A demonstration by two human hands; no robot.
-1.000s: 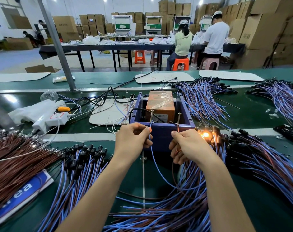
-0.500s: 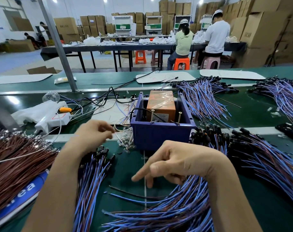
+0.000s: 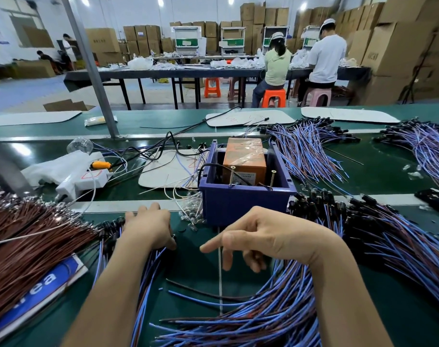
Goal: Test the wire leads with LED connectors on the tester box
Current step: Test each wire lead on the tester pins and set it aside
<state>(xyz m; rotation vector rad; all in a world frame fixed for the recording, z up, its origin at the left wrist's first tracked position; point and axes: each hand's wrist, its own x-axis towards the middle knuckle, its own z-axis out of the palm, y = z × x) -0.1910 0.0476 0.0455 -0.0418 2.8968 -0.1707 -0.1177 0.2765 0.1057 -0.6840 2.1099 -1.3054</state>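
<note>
One second ago both hands held a lead's ends to the two screws [image 3: 231,175] on the box [image 3: 246,204], and an LED glowed at 3 o'clock of the right hand. We read that lead as passed. The hands are now off the screws and no LED is lit, so we judge one test cycle closed and the next not yet begun.

The left hand [image 3: 149,230] has moved to 8 o'clock of the box. It lies palm down on the connector end of the left pile [image 3: 143,279], fingers spread and near straight. It grips nothing we can see. We take this pile for tested leads.

The right hand [image 3: 261,236] hovers at 6 o'clock of the box, above the belt [image 3: 195,266]. Its index finger points toward 9 o'clock; the other fingers hang loosely curled. It holds nothing.

The right bundle [image 3: 283,304] lies at 5 o'clock of the box, under the right wrist. One loose lead [image 3: 203,296] lies on the belt at 7 o'clock of the right hand, apart from it.
</note>
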